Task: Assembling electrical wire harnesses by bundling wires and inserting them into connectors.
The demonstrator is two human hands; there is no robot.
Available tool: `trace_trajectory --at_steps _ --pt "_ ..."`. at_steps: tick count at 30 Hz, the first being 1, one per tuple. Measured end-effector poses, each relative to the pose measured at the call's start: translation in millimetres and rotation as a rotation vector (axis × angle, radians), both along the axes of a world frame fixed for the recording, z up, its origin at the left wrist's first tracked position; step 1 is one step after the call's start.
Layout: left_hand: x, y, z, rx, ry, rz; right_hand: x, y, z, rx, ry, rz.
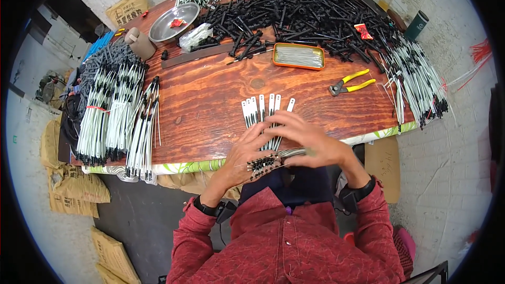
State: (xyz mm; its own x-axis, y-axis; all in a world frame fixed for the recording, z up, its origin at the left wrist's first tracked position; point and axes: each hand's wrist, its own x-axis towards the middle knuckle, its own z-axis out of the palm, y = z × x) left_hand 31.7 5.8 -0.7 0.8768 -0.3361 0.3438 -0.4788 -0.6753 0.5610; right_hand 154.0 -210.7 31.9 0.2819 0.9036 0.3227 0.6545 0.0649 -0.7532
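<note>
Camera: head view, the only one.
Left hand: partly curled over the white strips [261, 106], seeming to hold them; [236, 155] its grip underneath is partly hidden.
Right hand: [318, 144] half open, fingers spread above the strips; whether thumb and fingers pinch anything cannot be told.
White strips: at the near edge of the table [205, 110], their holed ends fanned out past the fingers.
Black-tipped ends: [263, 165] gathered in a cluster toward the person, beside the left palm.
Probably done: the stack of white, black-tipped pieces [94, 121] on the left, part of it tied with a red band [97, 108], and a similar stack [421, 81] on the right.
In hand: a small batch, loosely fanned, so likely not yet squared or bound.
Apparently left: the large heap of black parts [300, 10] at the far side, and the thin metal rods [299, 56] in the orange-rimmed tin [299, 66].
Idle tool: yellow-handled cutters [362, 85], apart from both hands.
Overall: seemingly well under way, with plenty of black parts remaining.
</note>
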Motion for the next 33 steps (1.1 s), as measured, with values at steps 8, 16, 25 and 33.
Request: trace_trajectory --at_steps 8,16,25,33 --pt "3 -3 5 -0.027 -0.024 -0.066 39 41 -33 0.210 0.844 -0.136" --pt "1 6 10 -0.041 -0.011 -0.183 53 73 -23 -0.020 0.805 0.049" --pt "-3 9 -3 -0.089 -0.100 -0.152 48 99 -19 -0.119 0.832 0.107" --pt "-8 9 -9 -0.116 -0.076 -0.164 40 110 -18 -0.148 0.660 0.141"
